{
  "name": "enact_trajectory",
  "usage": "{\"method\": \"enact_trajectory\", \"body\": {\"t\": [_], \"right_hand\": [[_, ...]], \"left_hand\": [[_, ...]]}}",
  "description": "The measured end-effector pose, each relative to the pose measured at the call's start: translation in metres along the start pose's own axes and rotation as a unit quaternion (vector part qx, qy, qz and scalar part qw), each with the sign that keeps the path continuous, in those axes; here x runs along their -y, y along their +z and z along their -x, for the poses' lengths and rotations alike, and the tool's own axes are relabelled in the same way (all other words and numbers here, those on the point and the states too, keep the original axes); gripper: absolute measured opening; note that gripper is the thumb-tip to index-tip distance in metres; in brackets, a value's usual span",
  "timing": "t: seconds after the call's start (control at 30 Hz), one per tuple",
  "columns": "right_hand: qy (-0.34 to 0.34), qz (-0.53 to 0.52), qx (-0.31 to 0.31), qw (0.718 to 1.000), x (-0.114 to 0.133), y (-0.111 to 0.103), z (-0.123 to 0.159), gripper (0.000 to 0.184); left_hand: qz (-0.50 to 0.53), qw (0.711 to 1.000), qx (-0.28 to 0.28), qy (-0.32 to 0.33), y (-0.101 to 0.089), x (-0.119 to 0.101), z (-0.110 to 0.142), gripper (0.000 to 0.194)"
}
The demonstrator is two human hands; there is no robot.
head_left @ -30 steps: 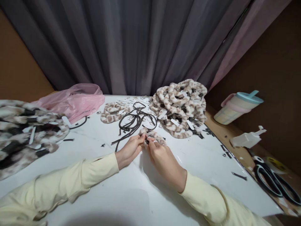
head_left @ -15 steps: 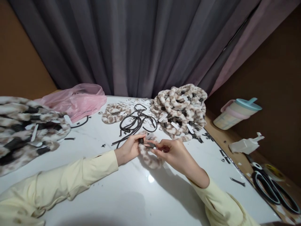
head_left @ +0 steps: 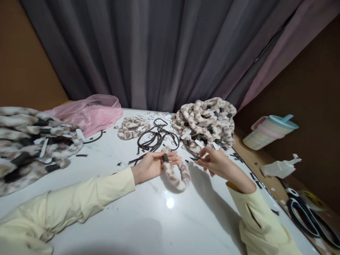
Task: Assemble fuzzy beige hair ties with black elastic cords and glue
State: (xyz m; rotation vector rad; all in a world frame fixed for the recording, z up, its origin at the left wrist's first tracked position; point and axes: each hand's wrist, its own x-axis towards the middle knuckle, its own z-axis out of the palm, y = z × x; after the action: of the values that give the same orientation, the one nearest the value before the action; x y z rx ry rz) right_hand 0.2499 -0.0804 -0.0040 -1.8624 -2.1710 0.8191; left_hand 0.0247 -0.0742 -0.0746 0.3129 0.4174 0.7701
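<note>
My left hand (head_left: pixel 152 165) holds a fluffy white ring (head_left: pixel 177 180) with brown-grey blotches, thumb on top near its black cord-wrapped section (head_left: pixel 165 158) and fingers behind it. The ring hangs tilted just above the white tabletop. To its right, apart from it, my right hand (head_left: pixel 216 162) pinches a small dark pointed piece (head_left: pixel 195 159); its exact kind is too small to make out. A loose tangle of black cord (head_left: pixel 148 141) lies beyond my left hand. Behind it to the left rests another blotched fluffy ring (head_left: pixel 132 127).
A heap of fluffy rings with white tags (head_left: pixel 207 120) stands at the back right, another pile (head_left: pixel 23 148) at the left. A pink plastic bag (head_left: pixel 98 113) lies behind. On the right are a lidded cup (head_left: pixel 261 136), a white bottle (head_left: pixel 280 168) and black-handled scissors (head_left: pixel 304 212). Cord scraps lie scattered.
My right hand has moved away from the ring to the right, with the small dark piece in its fingers. The left hand still holds the ring, now more fully visible.
</note>
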Motion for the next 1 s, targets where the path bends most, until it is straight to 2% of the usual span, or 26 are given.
{"method": "enact_trajectory", "body": {"t": [0.17,0.33,0.53,0.7,0.8,0.87,0.93,1.0], "right_hand": [[0.034,-0.004,0.035,0.999,-0.022,0.003,-0.013,0.013],[0.002,0.0,0.051,0.999,-0.028,0.01,-0.02,0.015],[-0.081,0.047,-0.003,0.996,-0.034,0.012,-0.026,0.03],[-0.093,0.06,-0.028,0.994,-0.035,0.012,-0.028,0.033],[-0.086,0.05,-0.091,0.991,-0.027,0.011,-0.025,0.032],[-0.099,-0.027,-0.136,0.985,-0.016,0.014,-0.022,0.036],[-0.143,-0.139,-0.126,0.972,-0.003,0.02,-0.018,0.038],[-0.203,-0.2,-0.063,0.957,0.01,0.029,-0.013,0.039]], "left_hand": [[-0.039,0.999,0.015,0.004,-0.005,0.002,0.0,0.018],[-0.073,0.997,0.02,-0.035,-0.003,-0.001,0.001,0.01],[-0.088,0.994,0.029,-0.056,0.0,-0.002,0.003,0.009],[-0.093,0.994,0.029,-0.056,-0.001,-0.002,0.002,0.006],[-0.081,0.995,0.021,-0.047,-0.001,-0.002,0.001,0.017],[-0.092,0.994,0.026,-0.053,0.0,-0.002,0.001,0.033],[-0.145,0.986,0.046,-0.065,0.002,-0.001,0.004,0.048],[-0.21,0.974,0.066,-0.059,0.004,0.002,0.007,0.056]]}}
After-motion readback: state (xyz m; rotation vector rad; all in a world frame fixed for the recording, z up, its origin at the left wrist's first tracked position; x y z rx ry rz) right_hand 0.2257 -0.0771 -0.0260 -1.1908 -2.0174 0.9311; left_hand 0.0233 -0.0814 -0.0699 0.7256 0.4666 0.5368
